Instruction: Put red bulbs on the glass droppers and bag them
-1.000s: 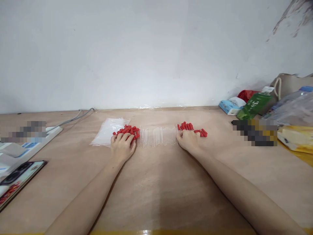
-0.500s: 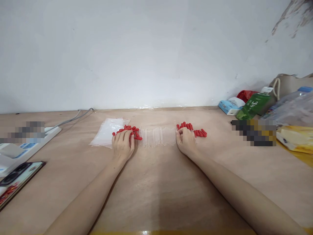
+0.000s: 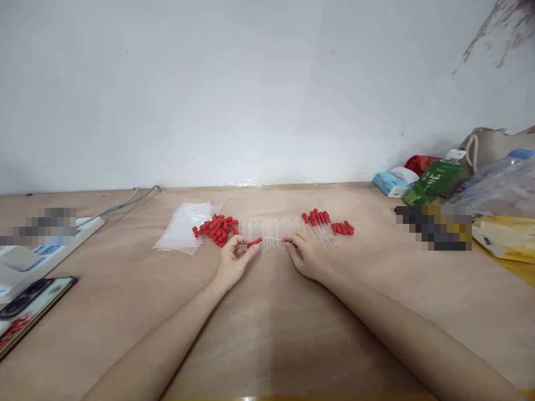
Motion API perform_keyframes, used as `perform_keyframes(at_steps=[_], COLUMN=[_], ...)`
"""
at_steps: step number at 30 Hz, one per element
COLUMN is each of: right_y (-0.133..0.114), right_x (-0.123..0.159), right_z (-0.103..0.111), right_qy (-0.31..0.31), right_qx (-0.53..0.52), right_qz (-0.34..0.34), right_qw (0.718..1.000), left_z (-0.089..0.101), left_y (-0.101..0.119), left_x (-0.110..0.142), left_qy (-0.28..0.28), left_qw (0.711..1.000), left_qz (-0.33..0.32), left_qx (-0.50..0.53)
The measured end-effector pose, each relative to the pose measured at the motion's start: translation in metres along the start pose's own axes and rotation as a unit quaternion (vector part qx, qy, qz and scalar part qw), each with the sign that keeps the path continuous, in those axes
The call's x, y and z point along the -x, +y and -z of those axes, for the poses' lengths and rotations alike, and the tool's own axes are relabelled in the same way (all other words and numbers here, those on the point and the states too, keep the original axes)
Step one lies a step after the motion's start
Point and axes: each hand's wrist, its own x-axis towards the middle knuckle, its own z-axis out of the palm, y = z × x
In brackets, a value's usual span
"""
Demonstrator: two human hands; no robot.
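Phone (image 3: pixel 35 313) near white power strip (image 3: pixel 52 258) at left, green bottle (image 3: pixel 434 182) beside blue pack (image 3: pixel 389 183) at right.

Single view from the person's head, facing forward and down, across the table (image 3: pixel 246 328) to the wall (image 3: pixel 251 89), left hand (image 3: pixel 232 258) and right hand (image 3: pixel 308 257) at middle distance

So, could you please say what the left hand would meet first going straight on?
The left hand, red bulb foremost, would likely meet the thin tube held by the right hand, though depth is unclear.
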Motion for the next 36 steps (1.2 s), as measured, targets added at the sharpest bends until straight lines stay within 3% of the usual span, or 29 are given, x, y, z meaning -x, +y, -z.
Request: perform_keyframes(at_steps=[12, 19, 23, 29, 36], right_y=[-0.002, -0.005, 0.000, 0.001, -0.009], right_x=[0.000, -0.001, -0.001, -0.001, 0.003], right_z=[-0.004, 0.000, 0.003, 0.009, 0.008], right_qy=[-0.041, -0.079, -0.103, -0.113, -0.103], right_qx=[0.027, 0.001, 0.004, 0.058, 0.089], right_qz=[0.019, 0.009, 0.012, 0.037, 0.040], right_qw=[0.999, 0.997, 0.995, 0.991, 0.990], left_z=[-0.002, 0.001, 0.003, 0.004, 0.004], left_y=[-0.007, -0.008, -0.008, -0.002, -0.002], left_x=[-0.001, 0.001, 0.003, 0.007, 0.009], left_qy=[-0.026, -0.038, -0.064, -0.102, -0.115], left_qw=[0.999, 0.997, 0.991, 0.956, 0.947], left_qz=[-0.018, -0.015, -0.059, -0.154, -0.179], left_qx=[0.017, -0.068, -0.098, -0.229, -0.240])
